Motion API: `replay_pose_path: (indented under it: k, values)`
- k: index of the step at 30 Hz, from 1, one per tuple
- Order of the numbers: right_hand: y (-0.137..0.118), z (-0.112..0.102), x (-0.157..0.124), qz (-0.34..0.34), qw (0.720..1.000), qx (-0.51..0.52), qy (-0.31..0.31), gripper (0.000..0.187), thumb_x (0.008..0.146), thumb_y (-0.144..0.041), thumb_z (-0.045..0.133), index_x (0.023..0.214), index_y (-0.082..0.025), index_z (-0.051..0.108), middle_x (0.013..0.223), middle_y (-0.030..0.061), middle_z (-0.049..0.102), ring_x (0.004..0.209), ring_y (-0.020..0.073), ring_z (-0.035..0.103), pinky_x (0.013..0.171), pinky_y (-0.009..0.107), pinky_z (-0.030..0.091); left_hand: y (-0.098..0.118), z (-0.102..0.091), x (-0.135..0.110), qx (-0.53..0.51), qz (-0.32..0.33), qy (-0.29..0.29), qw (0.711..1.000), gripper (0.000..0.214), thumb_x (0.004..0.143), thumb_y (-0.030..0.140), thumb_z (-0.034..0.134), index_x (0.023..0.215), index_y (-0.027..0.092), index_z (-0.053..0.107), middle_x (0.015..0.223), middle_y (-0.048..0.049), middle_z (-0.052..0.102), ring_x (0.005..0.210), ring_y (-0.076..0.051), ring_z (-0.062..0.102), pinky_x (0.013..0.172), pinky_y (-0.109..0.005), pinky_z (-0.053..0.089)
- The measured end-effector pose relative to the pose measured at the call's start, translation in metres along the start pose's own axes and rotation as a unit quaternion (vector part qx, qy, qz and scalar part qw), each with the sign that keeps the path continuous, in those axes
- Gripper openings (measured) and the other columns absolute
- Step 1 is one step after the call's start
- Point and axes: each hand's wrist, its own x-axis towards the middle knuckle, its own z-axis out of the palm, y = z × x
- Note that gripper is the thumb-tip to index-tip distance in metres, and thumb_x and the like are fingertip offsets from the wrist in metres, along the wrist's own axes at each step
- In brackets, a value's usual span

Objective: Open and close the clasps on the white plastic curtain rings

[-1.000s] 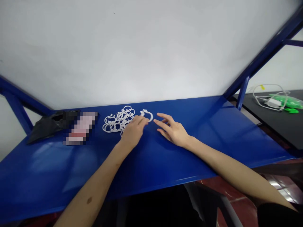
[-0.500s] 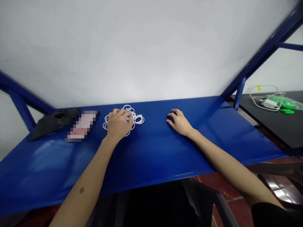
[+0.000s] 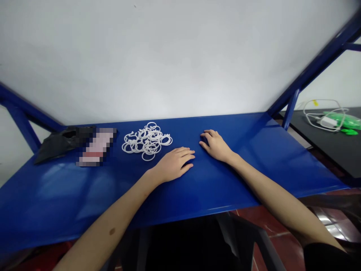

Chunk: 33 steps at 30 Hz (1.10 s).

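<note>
Drawn away from the heap of white rings (image 3: 147, 143) it covered half a second ago, a person's left hand (image 3: 172, 165) now lies lower and to the right, palm down above the blue table (image 3: 194, 195), while the right hand (image 3: 216, 146) keeps nearly the same spot. Left fingers stretch almost straight and slightly parted, the thumb set apart, with nothing in their hold; whether the palm presses on the surface cannot be told. Opposite, the right hand arches palm down, fingers loosely bent and thumb apart, a gap showing between them, no object visible in its grasp. Between the two hands runs a narrow strip of bare blue. Tangled and overlapping, the rings sit on the table just beyond and to the left of the left hand, a small cluster at their right edge touching the rest. Farther left, a pixelated pinkish item (image 3: 97, 146) lies just beside a crumpled black bag (image 3: 60, 145). Behind rises a white wall (image 3: 180, 56); at far right, a looped white cable (image 3: 334, 130) and a green bag (image 3: 351, 122) rest on a dark table (image 3: 318, 145).
</note>
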Motion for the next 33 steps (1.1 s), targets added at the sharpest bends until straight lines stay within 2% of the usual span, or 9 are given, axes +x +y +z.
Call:
replay_pose_path:
  k: [8,33]
  values:
    - [0.003,-0.006,0.000,-0.021,0.999,-0.024,-0.015,0.042,0.099,-0.037,0.051,0.131,-0.012,0.060,0.138,0.0207,0.057,0.129,0.0357,0.056,0.113,0.056,0.042,-0.004,-0.012,0.001,-0.048,-0.036,-0.027,0.998,0.030,0.101,0.031,0.052,0.124,0.019,0.066,0.140,-0.0065,0.064,0.135,-0.024,0.055,0.117,-0.046,0.041]
    - [0.007,-0.006,0.000,-0.032,0.999,-0.020,-0.013,0.041,0.099,-0.038,0.051,0.131,-0.014,0.060,0.137,0.0206,0.056,0.128,0.0346,0.056,0.111,0.054,0.044,-0.005,-0.013,0.001,-0.071,-0.040,-0.019,0.996,0.028,0.100,0.030,0.054,0.122,0.021,0.067,0.139,-0.0062,0.065,0.134,-0.024,0.055,0.116,-0.046,0.042]
